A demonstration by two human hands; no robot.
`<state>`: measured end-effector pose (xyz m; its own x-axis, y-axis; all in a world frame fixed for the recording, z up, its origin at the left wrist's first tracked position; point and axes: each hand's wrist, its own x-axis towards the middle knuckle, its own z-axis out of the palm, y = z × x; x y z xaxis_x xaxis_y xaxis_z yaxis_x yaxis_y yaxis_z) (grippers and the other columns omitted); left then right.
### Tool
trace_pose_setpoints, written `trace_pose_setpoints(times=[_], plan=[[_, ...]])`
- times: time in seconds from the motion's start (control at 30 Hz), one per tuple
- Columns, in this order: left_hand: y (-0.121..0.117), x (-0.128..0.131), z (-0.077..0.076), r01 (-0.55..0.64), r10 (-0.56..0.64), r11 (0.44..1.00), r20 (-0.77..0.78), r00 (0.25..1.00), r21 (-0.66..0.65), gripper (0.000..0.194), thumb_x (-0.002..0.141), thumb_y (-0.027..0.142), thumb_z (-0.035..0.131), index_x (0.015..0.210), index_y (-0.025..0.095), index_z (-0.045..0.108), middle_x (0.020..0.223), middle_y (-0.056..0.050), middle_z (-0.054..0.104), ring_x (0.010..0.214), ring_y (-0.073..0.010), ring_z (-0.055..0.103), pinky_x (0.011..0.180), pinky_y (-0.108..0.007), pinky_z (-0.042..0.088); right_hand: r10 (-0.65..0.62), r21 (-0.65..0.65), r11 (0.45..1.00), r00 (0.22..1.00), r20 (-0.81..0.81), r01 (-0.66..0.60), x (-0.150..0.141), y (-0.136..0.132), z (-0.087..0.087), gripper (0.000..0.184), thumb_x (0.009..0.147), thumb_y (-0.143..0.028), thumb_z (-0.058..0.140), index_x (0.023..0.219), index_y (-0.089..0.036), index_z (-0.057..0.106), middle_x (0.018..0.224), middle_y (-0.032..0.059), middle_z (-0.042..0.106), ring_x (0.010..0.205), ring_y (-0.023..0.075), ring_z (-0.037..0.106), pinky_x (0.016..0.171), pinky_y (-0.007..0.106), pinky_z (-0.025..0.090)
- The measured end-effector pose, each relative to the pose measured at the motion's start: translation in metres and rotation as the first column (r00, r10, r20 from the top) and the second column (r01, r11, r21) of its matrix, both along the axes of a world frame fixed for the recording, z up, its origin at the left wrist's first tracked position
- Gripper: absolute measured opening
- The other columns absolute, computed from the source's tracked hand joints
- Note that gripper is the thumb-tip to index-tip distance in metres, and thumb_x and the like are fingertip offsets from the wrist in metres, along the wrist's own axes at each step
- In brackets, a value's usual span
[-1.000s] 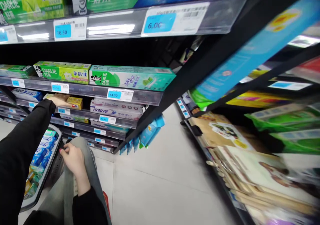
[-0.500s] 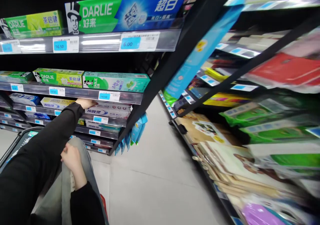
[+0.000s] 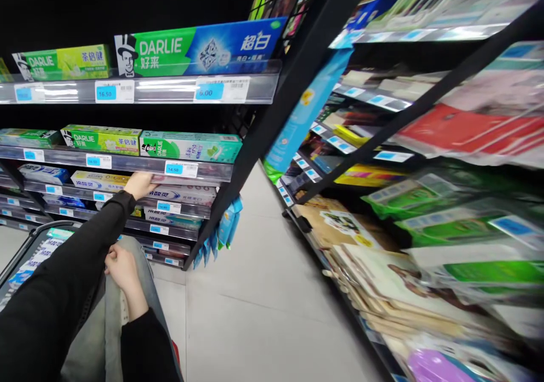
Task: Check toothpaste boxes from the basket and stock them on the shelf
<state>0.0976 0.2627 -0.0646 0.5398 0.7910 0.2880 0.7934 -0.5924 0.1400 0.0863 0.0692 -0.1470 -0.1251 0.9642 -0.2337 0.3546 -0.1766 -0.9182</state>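
Observation:
My left hand (image 3: pixel 141 186) reaches into a lower shelf level, its fingers bent at the left end of a pale toothpaste box (image 3: pixel 182 194). The fingertips are partly hidden under the shelf edge above. To the left of that hand lies a yellow and white toothpaste box (image 3: pixel 100 180). My right hand (image 3: pixel 122 266) rests on my jeans knee (image 3: pixel 138 257) with its fingers curled in and nothing seen in them. At the left, partly behind my left sleeve, stands a dark basket (image 3: pixel 36 229) with several toothpaste boxes (image 3: pixel 36 263) in it.
Green DARLIE toothpaste boxes (image 3: pixel 191 145) stand on the shelf above, behind a clear price rail (image 3: pixel 144 92). Blue packets (image 3: pixel 227 223) hang at the shelf's end. Across the tiled aisle (image 3: pixel 238 314), another rack holds wooden boards (image 3: pixel 382 280) and green packs (image 3: pixel 450 223).
My left hand has drawn back slightly from the shelf, and more of it shows. The view has shifted, and more of the basket's boxes are visible. My right hand stays on the knee.

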Motion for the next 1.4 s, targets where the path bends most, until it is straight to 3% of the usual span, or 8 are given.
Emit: trace_pose_setpoints(times=[0.3, 0.43, 0.57, 0.63, 0.73, 0.9, 1.2, 1.4], plan=[[-0.071, -0.077, -0.024, -0.027, -0.026, 0.984, 0.29, 0.957, 0.175, 0.029, 0.086, 0.025, 0.053, 0.114, 0.021, 0.059, 0.12, -0.014, 0.063, 0.122, -0.0261, 0.055, 0.106, -0.043, 0.045, -0.08, -0.023, 0.997, 0.967, -0.242, 0.077, -0.001, 0.003, -0.012, 0.017, 0.082, -0.026, 0.055, 0.09, -0.017, 0.067, 0.067, 0.0034, 0.07, 0.055, 0.0188, 0.068, 0.055, 0.026, 0.051], [-0.124, -0.112, 0.0, -0.107, 0.002, 0.972, 0.447, 0.894, 0.21, 0.027, 0.085, 0.037, 0.059, 0.108, 0.023, 0.057, 0.112, -0.011, 0.065, 0.113, -0.0257, 0.06, 0.099, -0.041, 0.05, -0.185, -0.003, 0.979, 0.881, -0.435, 0.204, 0.021, 0.009, -0.008, 0.04, 0.089, -0.047, 0.044, 0.111, -0.017, 0.059, 0.096, 0.0118, 0.071, 0.067, 0.0193, 0.07, 0.065, 0.034, 0.057], [-0.179, -0.139, 0.034, -0.101, -0.049, 0.983, 0.745, 0.665, 0.154, 0.043, 0.069, 0.048, 0.078, 0.098, 0.023, 0.058, 0.094, -0.005, 0.067, 0.092, -0.0237, 0.066, 0.081, -0.036, 0.054, -0.223, 0.107, 0.925, 0.748, -0.626, 0.366, 0.06, 0.0, 0.017, 0.059, 0.09, -0.063, 0.029, 0.136, -0.027, 0.038, 0.14, 0.0132, 0.051, 0.107, 0.0219, 0.065, 0.09, 0.041, 0.054], [-0.2, -0.15, 0.05, -0.047, -0.089, 0.989, 0.827, 0.556, 0.138, 0.049, 0.06, 0.044, 0.085, 0.095, 0.021, 0.059, 0.089, -0.004, 0.066, 0.085, -0.0229, 0.067, 0.075, -0.033, 0.054, -0.136, 0.161, 0.865, 0.531, -0.836, 0.475, 0.074, -0.013, 0.037, 0.064, 0.079, -0.068, 0.052, 0.133, -0.034, 0.044, 0.142, 0.0103, 0.05, 0.111, 0.0265, 0.062, 0.091, 0.049, 0.052], [-0.221, -0.167, 0.066, 0.063, -0.156, 0.988, 0.897, 0.414, 0.143, 0.056, 0.05, 0.036, 0.091, 0.094, 0.019, 0.061, 0.088, -0.004, 0.067, 0.084, -0.0227, 0.068, 0.073, -0.031, 0.053, -0.019, 0.227, 0.82, 0.422, -0.906, 0.524, 0.08, -0.038, 0.07, 0.072, 0.067, -0.065, 0.071, 0.131, -0.038, 0.05, 0.135, 0.0064, 0.058, 0.122, 0.0283, 0.056, 0.098, 0.05, 0.047], [-0.246, -0.187, 0.061, 0.08, -0.141, 0.989, 0.967, 0.211, 0.127, 0.059, 0.046, 0.03, 0.092, 0.096, 0.02, 0.063, 0.092, -0.004, 0.068, 0.086, -0.0224, 0.069, 0.076, -0.029, 0.054, -0.042, 0.318, 0.692, 0.476, -0.879, 0.648, 0.07, -0.072, 0.106, 0.061, 0.062, -0.059, 0.079, 0.113, -0.028, 0.065, 0.104, 0.0054, 0.072, 0.103, 0.0264, 0.065, 0.1, 0.047, 0.044], [-0.268, -0.185, 0.073, 0.056, 0.178, 0.984, 0.973, -0.148, -0.171, 0.063, 0.051, 0.03, 0.09, 0.106, 0.016, 0.063, 0.096, -0.008, 0.073, 0.086, -0.0212, 0.07, 0.072, -0.025, 0.057, -0.169, 0.179, 0.733, 0.431, -0.887, 0.657, 0.047, -0.08, 0.123, 0.049, 0.063, -0.052, 0.079, 0.101, -0.023, 0.066, 0.092, 0.003, 0.072, 0.085, 0.019, 0.067, 0.076, 0.033, 0.053], [-0.26, -0.181, 0.073, 0.002, 0.452, 0.89, 0.885, -0.111, -0.455, 0.056, 0.061, 0.05, 0.08, 0.1, 0.013, 0.064, 0.081, -0.006, 0.072, 0.053, -0.0161, 0.063, 0.035, -0.021, 0.045, -0.306, 0.113, 0.757, 0.501, -0.809, 0.644, 0.045, -0.07, 0.119, 0.045, 0.063, -0.049, 0.079, 0.092, -0.02, 0.06, 0.082, -0.0001, 0.07, 0.069, 0.0146, 0.065, 0.059, 0.027, 0.054]])
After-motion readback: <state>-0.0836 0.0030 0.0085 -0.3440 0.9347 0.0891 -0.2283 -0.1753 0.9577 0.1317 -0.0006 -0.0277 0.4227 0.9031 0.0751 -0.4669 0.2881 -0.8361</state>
